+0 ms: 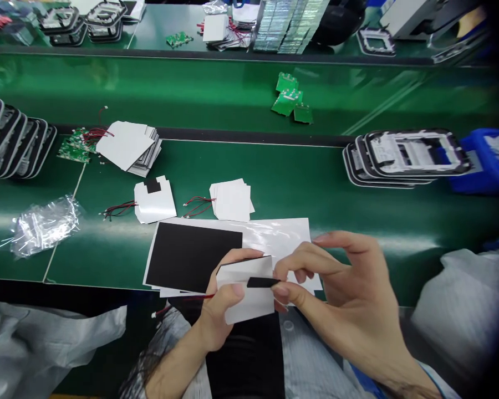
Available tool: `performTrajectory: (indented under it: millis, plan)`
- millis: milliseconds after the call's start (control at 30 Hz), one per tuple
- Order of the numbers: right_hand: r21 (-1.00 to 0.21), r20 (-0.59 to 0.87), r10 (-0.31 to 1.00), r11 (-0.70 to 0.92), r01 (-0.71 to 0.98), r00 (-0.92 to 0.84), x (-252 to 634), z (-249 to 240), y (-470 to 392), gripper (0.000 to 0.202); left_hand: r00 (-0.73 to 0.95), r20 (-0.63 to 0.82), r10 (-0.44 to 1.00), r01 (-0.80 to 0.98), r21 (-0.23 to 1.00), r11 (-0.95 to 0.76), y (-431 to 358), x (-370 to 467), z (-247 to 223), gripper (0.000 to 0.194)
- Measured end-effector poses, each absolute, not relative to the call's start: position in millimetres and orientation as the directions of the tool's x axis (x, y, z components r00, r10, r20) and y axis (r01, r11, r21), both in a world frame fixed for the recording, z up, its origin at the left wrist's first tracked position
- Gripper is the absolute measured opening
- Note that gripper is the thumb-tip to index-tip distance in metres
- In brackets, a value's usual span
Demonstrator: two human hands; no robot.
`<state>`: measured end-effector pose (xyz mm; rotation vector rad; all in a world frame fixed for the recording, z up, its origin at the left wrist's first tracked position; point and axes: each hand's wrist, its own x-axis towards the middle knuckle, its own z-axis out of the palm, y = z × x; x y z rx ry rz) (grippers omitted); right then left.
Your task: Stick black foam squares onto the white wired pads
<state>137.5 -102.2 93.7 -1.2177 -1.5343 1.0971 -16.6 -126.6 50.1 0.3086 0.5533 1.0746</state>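
My left hand [216,318] grips a thin white rectangular panel [233,274], its thumb lying on the face and fingers behind. A dark red wire with a small white connector [154,315] trails left from near the panel. Between thumb and index finger, my right hand [349,299] pinches the right end of a small black strip [261,282]. The strip lies against or just over the panel; contact is hard to judge. Under and behind the hands, a black sheet [193,257] rests on glossy white sheets [291,233]. Beyond them lie white panels with wires [233,200] and one bearing a black patch [156,205].
A stack of white panels [127,145] and green circuit boards [72,147] sit farther left. Black-and-white frames [416,155] are stacked at right beside a blue bin [486,177]; more frames [16,138] stand far left. A clear plastic bag [45,226] lies front left.
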Motion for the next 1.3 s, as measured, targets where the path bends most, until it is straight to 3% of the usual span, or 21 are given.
performTrajectory:
  millis: [133, 467, 700, 1300]
  plan:
    - [-0.957, 0.073, 0.989, 0.105, 0.269, -0.127, 139.5, 91.2, -102.5, 0.039, 0.358, -0.281, 0.89, -0.7, 0.55, 0.456, -132.3, -15.4, 53.1, 0.042]
    - [-0.971, -0.124, 0.972, -0.077, 0.227, -0.2, 138.4, 100.8, -96.5, 0.036, 0.315, -0.379, 0.87, -0.534, 0.687, 0.492, -135.6, -19.7, 63.6, 0.034]
    - [-0.986, -0.144, 0.966, -0.122, 0.11, -0.215, 135.9, 105.0, -94.0, 0.037, 0.289, -0.415, 0.863, -0.502, 0.702, 0.506, -137.7, -19.4, 61.7, 0.036]
    - [-0.981, -0.148, 0.967, -0.117, 0.157, -0.205, 135.8, 100.6, -98.6, 0.035, 0.252, -0.433, 0.866, -0.518, 0.695, 0.498, -141.0, -16.2, 62.6, 0.029]
